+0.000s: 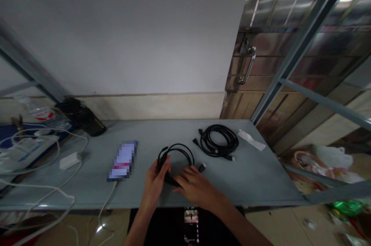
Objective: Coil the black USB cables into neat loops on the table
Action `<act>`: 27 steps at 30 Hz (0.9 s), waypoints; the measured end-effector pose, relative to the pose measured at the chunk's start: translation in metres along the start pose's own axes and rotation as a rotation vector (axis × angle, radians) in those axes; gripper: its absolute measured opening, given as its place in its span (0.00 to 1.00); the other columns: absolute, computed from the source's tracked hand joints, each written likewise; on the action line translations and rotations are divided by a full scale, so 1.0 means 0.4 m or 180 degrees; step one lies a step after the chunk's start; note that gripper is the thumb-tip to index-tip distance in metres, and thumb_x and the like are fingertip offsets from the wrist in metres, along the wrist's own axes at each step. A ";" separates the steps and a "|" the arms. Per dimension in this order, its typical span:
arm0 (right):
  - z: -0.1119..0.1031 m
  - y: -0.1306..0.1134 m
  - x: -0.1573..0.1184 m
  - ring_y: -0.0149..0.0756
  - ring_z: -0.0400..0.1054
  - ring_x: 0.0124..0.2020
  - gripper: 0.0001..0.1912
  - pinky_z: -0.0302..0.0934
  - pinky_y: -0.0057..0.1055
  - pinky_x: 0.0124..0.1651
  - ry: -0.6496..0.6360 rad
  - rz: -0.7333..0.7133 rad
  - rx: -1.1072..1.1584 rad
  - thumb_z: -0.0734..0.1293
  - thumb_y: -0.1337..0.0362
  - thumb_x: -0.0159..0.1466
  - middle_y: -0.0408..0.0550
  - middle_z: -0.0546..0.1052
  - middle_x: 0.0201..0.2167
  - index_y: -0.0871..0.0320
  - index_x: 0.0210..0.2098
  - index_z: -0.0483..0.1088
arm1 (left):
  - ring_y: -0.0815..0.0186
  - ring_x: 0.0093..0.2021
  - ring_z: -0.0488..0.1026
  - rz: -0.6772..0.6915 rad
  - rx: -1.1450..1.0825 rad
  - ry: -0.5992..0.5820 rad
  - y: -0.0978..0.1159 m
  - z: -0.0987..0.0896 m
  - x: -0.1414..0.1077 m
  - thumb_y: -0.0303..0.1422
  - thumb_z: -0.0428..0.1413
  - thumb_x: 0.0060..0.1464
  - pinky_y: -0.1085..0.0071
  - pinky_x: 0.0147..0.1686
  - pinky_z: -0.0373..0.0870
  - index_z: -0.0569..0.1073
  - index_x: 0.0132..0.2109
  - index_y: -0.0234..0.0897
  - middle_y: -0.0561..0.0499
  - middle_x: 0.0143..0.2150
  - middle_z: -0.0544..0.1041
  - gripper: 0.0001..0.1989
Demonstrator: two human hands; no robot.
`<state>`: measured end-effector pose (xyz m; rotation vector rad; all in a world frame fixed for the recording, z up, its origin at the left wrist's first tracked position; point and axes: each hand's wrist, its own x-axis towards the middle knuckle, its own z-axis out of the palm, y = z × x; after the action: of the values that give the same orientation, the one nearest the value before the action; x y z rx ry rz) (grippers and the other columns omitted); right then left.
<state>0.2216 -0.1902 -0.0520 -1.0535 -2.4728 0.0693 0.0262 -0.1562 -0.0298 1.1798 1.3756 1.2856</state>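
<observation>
A looped black cable [181,146] lies between my hands near the front edge of the grey tabletop [246,184]. My left hand [156,174] is closed around the left side of the loop, thumb on top. On the loop's lower right side, my right hand [193,184] has its fingers bent over the cable. One dark plug [202,167] of the cable sticks out just past my right knuckles. Beyond, to the right, rests a second coiled black cable [222,140] with several plug ends. The lower part of my loop is partly hidden by my fingers.
A phone [123,161] with a white charging cord lies left of my hands. Further left are a white adapter [69,160], a black bottle [82,116] and tangled white cords. A white strip [251,140] lies at right, near a metal frame post [290,64].
</observation>
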 end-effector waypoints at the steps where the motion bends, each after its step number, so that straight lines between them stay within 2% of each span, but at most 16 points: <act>1: -0.003 0.007 0.002 0.43 0.77 0.52 0.17 0.71 0.41 0.58 0.0004 -0.0031 -0.0061 0.71 0.50 0.78 0.48 0.84 0.45 0.57 0.56 0.76 | 0.57 0.36 0.77 0.0136 0.0252 -0.0032 -0.002 -0.006 0.015 0.56 0.70 0.55 0.63 0.42 0.74 0.87 0.47 0.37 0.51 0.32 0.79 0.27; 5: -0.016 0.055 0.007 0.42 0.74 0.50 0.10 0.70 0.40 0.59 0.0092 0.0014 -0.0285 0.72 0.56 0.79 0.46 0.80 0.43 0.55 0.52 0.77 | 0.50 0.43 0.82 0.0637 0.1186 0.0076 -0.019 -0.034 0.075 0.49 0.65 0.57 0.55 0.49 0.77 0.82 0.46 0.41 0.45 0.41 0.85 0.18; 8: -0.015 0.097 0.001 0.43 0.73 0.52 0.06 0.69 0.44 0.64 0.0266 0.0199 -0.0370 0.72 0.63 0.78 0.47 0.80 0.46 0.53 0.53 0.79 | 0.45 0.45 0.82 0.0901 0.1792 0.0295 -0.042 -0.051 0.112 0.46 0.64 0.55 0.47 0.54 0.76 0.79 0.48 0.41 0.43 0.41 0.85 0.18; 11: -0.007 0.127 -0.011 0.45 0.74 0.56 0.13 0.69 0.46 0.67 0.0433 0.0358 -0.0314 0.72 0.72 0.75 0.51 0.80 0.52 0.54 0.56 0.80 | 0.42 0.46 0.80 0.1059 0.2111 0.0412 -0.068 -0.061 0.129 0.45 0.63 0.56 0.42 0.56 0.74 0.78 0.54 0.40 0.43 0.40 0.83 0.22; 14: -0.012 0.146 -0.029 0.47 0.74 0.62 0.20 0.71 0.46 0.68 0.0653 0.0480 -0.0174 0.69 0.76 0.75 0.55 0.79 0.60 0.56 0.63 0.78 | 0.41 0.49 0.79 0.1236 0.2254 0.0474 -0.083 -0.064 0.128 0.43 0.60 0.59 0.40 0.59 0.73 0.77 0.58 0.41 0.42 0.46 0.82 0.22; 17: -0.047 0.175 -0.059 0.50 0.72 0.67 0.21 0.71 0.50 0.70 0.0841 0.0771 -0.0110 0.67 0.72 0.78 0.59 0.77 0.65 0.55 0.68 0.74 | 0.41 0.54 0.78 0.1471 0.2284 0.0468 -0.087 -0.066 0.119 0.43 0.59 0.65 0.41 0.62 0.72 0.76 0.60 0.42 0.40 0.51 0.80 0.20; 22: -0.120 0.265 -0.140 0.58 0.70 0.70 0.27 0.69 0.62 0.72 0.1072 0.1270 -0.0334 0.70 0.56 0.79 0.61 0.75 0.68 0.52 0.75 0.68 | 0.42 0.62 0.75 0.2125 0.2372 0.0583 -0.079 -0.065 0.105 0.46 0.59 0.72 0.39 0.66 0.72 0.75 0.63 0.41 0.37 0.58 0.77 0.21; 24: -0.128 0.297 -0.173 0.59 0.71 0.69 0.28 0.69 0.63 0.72 0.1036 0.1327 -0.0413 0.71 0.52 0.78 0.60 0.77 0.66 0.52 0.73 0.70 | 0.42 0.63 0.74 0.2396 0.2487 0.0628 -0.071 -0.063 0.098 0.45 0.59 0.73 0.39 0.66 0.72 0.74 0.64 0.41 0.37 0.60 0.76 0.20; 27: -0.118 0.323 -0.209 0.56 0.74 0.66 0.20 0.71 0.59 0.70 0.0965 0.1339 -0.0502 0.68 0.55 0.80 0.57 0.80 0.62 0.53 0.68 0.75 | 0.44 0.62 0.75 0.2610 0.2530 0.0624 -0.054 -0.060 0.085 0.41 0.60 0.74 0.40 0.65 0.74 0.74 0.65 0.42 0.38 0.60 0.76 0.18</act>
<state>0.3792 -0.1629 -0.0695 -1.5154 -1.9821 -0.1479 -0.0039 -0.1266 -0.0495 2.3905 1.6846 1.4422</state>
